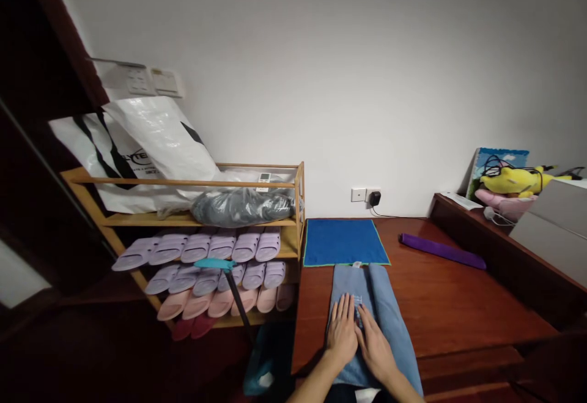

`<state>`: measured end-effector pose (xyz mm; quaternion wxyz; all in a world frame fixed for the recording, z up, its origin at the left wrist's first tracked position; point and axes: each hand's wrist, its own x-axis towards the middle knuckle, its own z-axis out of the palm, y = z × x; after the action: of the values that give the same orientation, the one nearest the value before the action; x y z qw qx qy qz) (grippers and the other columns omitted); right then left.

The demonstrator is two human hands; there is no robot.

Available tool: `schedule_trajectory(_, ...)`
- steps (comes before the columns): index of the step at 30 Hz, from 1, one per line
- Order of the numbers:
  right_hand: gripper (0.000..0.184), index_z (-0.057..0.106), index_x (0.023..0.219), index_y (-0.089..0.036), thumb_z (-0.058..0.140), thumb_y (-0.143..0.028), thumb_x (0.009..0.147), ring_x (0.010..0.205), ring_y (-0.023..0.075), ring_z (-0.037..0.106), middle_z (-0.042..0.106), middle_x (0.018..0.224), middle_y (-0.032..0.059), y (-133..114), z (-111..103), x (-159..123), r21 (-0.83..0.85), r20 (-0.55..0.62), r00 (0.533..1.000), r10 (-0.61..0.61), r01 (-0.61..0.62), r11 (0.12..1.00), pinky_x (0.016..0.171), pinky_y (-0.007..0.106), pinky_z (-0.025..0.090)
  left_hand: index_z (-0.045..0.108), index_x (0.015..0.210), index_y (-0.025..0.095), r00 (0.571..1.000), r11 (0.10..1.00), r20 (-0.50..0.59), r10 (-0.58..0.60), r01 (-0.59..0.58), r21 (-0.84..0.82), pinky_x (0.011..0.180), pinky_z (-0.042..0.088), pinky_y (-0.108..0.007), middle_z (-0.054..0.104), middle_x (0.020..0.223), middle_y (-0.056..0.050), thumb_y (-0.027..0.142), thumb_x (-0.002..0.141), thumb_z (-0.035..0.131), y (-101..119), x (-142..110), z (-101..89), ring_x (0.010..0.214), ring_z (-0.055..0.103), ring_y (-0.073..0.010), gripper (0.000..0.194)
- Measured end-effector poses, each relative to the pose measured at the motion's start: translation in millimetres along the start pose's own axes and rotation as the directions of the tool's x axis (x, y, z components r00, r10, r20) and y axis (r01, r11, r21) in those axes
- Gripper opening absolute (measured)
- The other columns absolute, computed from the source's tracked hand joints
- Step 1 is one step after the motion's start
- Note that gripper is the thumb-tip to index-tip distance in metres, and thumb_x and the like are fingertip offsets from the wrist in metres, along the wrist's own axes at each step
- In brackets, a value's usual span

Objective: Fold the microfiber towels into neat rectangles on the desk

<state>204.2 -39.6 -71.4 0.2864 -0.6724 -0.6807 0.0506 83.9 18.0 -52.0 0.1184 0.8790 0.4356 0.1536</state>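
Note:
A long light-blue cloth (393, 323) with pale lettering lies on the reddish-brown wooden table (463, 311), reaching toward my body. Its right side is folded over lengthwise in a thick strip. My left hand (343, 332) rests flat on the cloth's left part, fingers stretched out. Beside it, my right hand (373, 342) also lies flat, its fingers partly covering the lettering. The hands touch or nearly touch. Just beyond the cloth's far end, a dark-blue cloth (343, 241) with green edging is spread flat; a small white tag (356, 264) shows where they meet.
A rolled purple cloth (443, 251) lies at the table's right. A raised ledge (499, 238) carries a yellow plush toy (516, 180) and white boxes (557, 225). Left stands a wooden rack (300, 207) with slippers (220, 247) and white bags (160, 140). A blue-topped handle (214, 263) leans before it.

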Motion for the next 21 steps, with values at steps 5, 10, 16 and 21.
schedule_trajectory(5, 0.061, 0.046, 0.134, -0.016, 0.037, -0.055, 0.088, 0.129, 0.0252, 0.039, 0.041, 0.142, 0.0125, 36.5, -6.4, -3.1, -0.222, 0.008, 0.995, 0.095, -0.091, 0.971, 0.106, 0.039, 0.036, 0.024, 0.146, 0.025, 1.0, 0.996, -0.013, 0.022, -0.021, 0.09, 0.112, 0.015, -0.055, 0.021, 0.153, -0.002, 0.044, 0.093, 0.027, -9.1, -2.6, 7.0, 0.14, 0.015, -0.025, 0.056)
schedule_trajectory(10, 0.049, 0.049, 0.132, -0.02, 0.04, -0.029, 0.085, 0.134, 0.0264, 0.031, 0.04, 0.143, 0.0098, 103.9, -48.7, -5.9, -0.441, 0.155, 0.977, 0.143, -0.061, 0.895, 0.108, 0.047, 0.029, 0.019, 0.146, 0.028, 1.0, 0.999, 0.012, -0.005, 0.005, 0.053, 0.112, 0.01, -0.057, 0.016, 0.154, -0.001, 0.053, 0.093, 0.024, -12.8, -11.2, 0.8, 0.141, 0.012, -0.0246, 0.059)
schedule_trajectory(16, 0.06, 0.056, 0.124, -0.031, 0.026, -0.006, 0.079, 0.135, 0.0243, 0.028, 0.037, 0.145, 0.0035, 182.7, -110.8, -7.4, -0.569, 0.227, 0.955, 0.191, -0.03, 0.822, 0.105, 0.058, 0.024, 0.02, 0.146, 0.027, 0.997, 0.996, 0.028, -0.073, 0.071, 0.051, 0.113, 0.009, -0.056, 0.014, 0.153, -0.001, 0.048, 0.093, 0.029, -20.0, -28.2, -6.8, 0.141, 0.012, -0.0242, 0.058)
schedule_trajectory(21, 0.052, 0.058, 0.124, -0.019, 0.027, -0.01, 0.083, 0.136, 0.0286, 0.027, 0.038, 0.144, 0.0125, 153.0, -108.0, 2.9, -0.601, -0.075, 0.976, 0.204, -0.207, 0.772, 0.104, 0.056, 0.028, 0.02, 0.146, 0.025, 0.989, 0.986, 0.05, -0.136, 0.13, 0.107, 0.112, 0.009, -0.055, 0.014, 0.153, -0.002, 0.043, 0.093, 0.03, -32.8, -53.3, -19.3, 0.14, 0.012, -0.0254, 0.057)
